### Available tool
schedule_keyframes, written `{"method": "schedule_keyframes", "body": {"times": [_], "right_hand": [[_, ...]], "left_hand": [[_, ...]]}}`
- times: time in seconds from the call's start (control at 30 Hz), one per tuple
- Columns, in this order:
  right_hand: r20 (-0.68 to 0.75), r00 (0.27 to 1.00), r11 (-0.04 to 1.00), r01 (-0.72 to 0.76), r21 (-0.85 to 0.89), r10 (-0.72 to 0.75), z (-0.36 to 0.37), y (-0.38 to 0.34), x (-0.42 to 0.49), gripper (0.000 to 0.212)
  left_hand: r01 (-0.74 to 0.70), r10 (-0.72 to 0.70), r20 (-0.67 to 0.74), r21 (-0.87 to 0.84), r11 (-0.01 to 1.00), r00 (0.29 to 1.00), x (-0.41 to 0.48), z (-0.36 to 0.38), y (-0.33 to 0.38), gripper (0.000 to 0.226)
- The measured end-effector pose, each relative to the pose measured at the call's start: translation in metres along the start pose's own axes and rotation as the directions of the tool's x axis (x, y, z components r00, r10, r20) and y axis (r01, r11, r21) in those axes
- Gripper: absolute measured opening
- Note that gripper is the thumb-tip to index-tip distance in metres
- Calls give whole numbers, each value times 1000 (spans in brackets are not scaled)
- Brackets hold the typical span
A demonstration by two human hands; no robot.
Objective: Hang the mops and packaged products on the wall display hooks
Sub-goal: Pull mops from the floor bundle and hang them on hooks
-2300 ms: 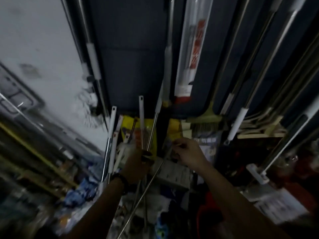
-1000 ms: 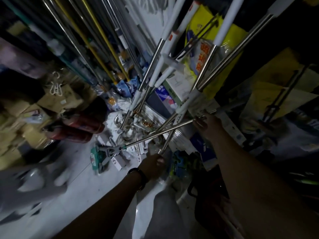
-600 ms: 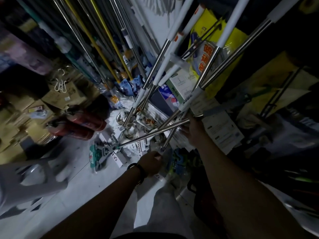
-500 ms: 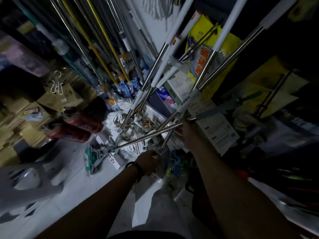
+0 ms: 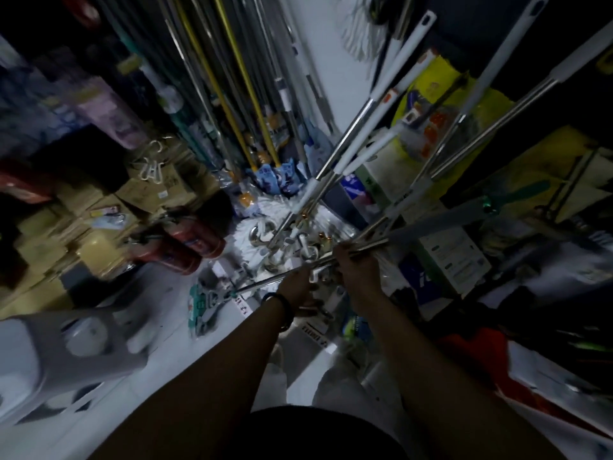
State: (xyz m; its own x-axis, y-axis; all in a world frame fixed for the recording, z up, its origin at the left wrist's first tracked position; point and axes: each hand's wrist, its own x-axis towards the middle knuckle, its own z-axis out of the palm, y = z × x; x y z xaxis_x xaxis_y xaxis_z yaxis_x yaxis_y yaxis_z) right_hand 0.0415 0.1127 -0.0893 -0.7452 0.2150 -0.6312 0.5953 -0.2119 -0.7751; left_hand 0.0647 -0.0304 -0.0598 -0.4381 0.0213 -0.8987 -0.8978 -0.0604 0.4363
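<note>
We are at the pick-up step. The left hand (image 5: 298,283) and right hand (image 5: 358,265) both curl round the smooth steel pole of a flat mop (image 5: 212,298) at frame centre. Its green head lies lower left on the floor (image 5: 199,353). Next we must lift it clear of the leaning poles (image 5: 348,131) and onto a wall hook.

The left hand (image 5: 296,286) and right hand (image 5: 357,265) hold a steel mop pole (image 5: 262,282) near 2 red extinguishers (image 5: 195,242).
</note>
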Motion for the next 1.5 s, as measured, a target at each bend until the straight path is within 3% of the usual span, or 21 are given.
{"method": "schedule_keyframes", "body": {"times": [0.13, 0.4, 0.57, 0.67, 0.8, 0.93, 1.13, 1.3, 1.5], "right_hand": [[-24, 998, 994, -63, 84, 65, 36, 10, -27, 11], [-43, 961, 936, -254, 244, 272, 83, 32, -66, 21], [-128, 959, 922, -200, 332, 254, 112, 27, -89, 27], [-214, 955, 947, -139, 289, 205, 120, 8, -106, 28], [-284, 942, 959, -100, 264, 176, 112, -14, -133, 37], [-298, 939, 966, -98, 238, 169, 94, -19, -150, 36], [-258, 955, 962, -77, 260, 146, 86, -24, -166, 44], [-173, 977, 963, -74, 258, 121, 72, -36, -169, 40], [-59, 983, 980, -167, 105, 174, 76, -46, -165, 39]], "left_hand": [[30, -27, 49, -52, 998, 998, -13, -37, -7, 31], [119, -113, 86, -67, 991, 990, -13, -123, -57, 41], [201, -200, 25, -194, 960, 979, 0, -172, -87, 56], [203, -205, 43, -436, 876, 978, 7, -186, -92, 69], [220, -163, 149, -731, 646, 975, 19, -194, -92, 81], [214, -132, 169, -828, 519, 977, 53, -198, -100, 73], [247, -144, 202, -835, 492, 969, 61, -185, -93, 19], [255, -118, 226, -857, 449, 967, 65, -168, -72, 16], [184, -54, 176, -917, 354, 983, 57, -148, -47, 20]]}}
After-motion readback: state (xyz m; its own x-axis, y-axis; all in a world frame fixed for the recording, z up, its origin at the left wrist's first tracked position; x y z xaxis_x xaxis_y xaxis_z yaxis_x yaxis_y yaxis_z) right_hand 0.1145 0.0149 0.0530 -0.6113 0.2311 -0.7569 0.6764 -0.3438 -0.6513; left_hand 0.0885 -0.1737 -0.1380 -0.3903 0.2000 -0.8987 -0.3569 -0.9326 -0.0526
